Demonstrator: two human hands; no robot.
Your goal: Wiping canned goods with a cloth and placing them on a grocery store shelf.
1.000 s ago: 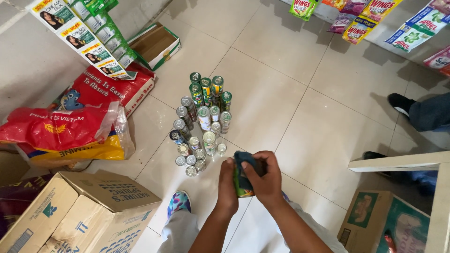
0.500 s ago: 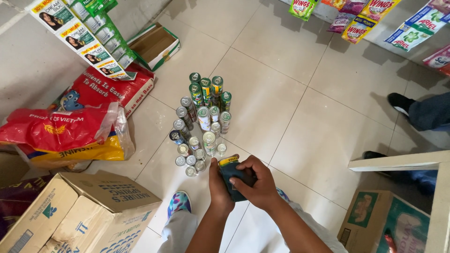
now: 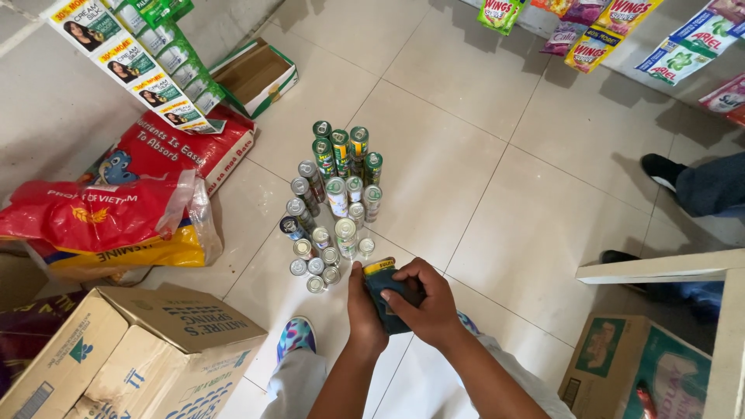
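Hands meet low over the pale tiled floor (image 3: 528, 194), and both close round one dark blue can with a yellow top (image 3: 386, 289). The left hand (image 3: 363, 304) wraps it from the side, and the right hand (image 3: 423, 304) lies over it with bent fingers. A second ago the can stood higher and turned more upright between them; now it has come down and sits tipped, close to the near edge of the group of small upright tins with silver and green tops (image 3: 332, 203). So the can looks about ready to join the others on the floor.

Open floor spreads wide on the right of the tins, up to another person's dark shoe (image 3: 661, 168). On the left there is less room: a red plastic sack (image 3: 93, 209) and a brown cardboard box (image 3: 116, 357) sit close by. A foot in a blue patterned shoe (image 3: 296, 338) rests just below the tins.
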